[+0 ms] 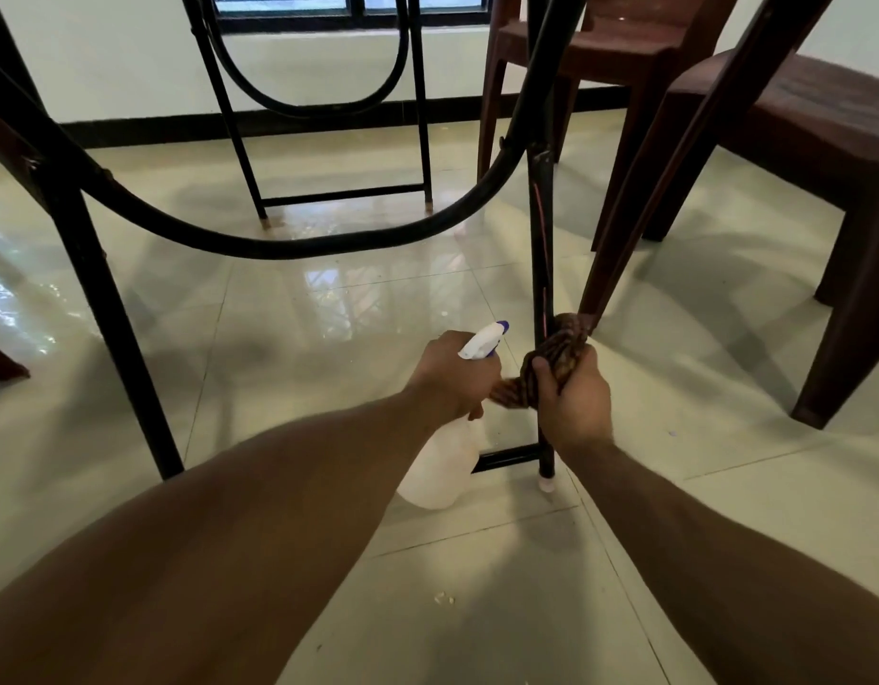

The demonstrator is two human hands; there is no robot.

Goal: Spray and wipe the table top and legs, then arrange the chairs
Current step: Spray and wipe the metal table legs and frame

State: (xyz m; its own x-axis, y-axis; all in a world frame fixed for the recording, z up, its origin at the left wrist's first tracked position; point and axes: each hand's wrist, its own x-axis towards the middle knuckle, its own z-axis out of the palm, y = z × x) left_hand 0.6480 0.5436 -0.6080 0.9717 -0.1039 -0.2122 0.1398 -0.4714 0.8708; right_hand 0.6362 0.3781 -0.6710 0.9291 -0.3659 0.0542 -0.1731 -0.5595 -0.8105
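Left hand [452, 375] grips one spray bottle [442, 472], right hand [573, 405] fingers [543, 375] clamp one cloth [563, 348] round table leg [541, 239], two chairs [600, 42] [803, 116] at two o'clock.

Bare forearms [279, 487], bare left hand [452, 378] and right hand [575, 402], seemingly unsleeved to the frame edge.

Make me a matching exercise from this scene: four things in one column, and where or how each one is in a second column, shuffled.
Column one
1. spray bottle
2. cloth
3. table leg
4. brown chair

Column two
A. stands on the floor at the right
B. wrapped round the leg, gripped by the right hand
C. held by the left hand
D. black, with a pale foot cap

Pairs: 1-C, 2-B, 3-D, 4-A
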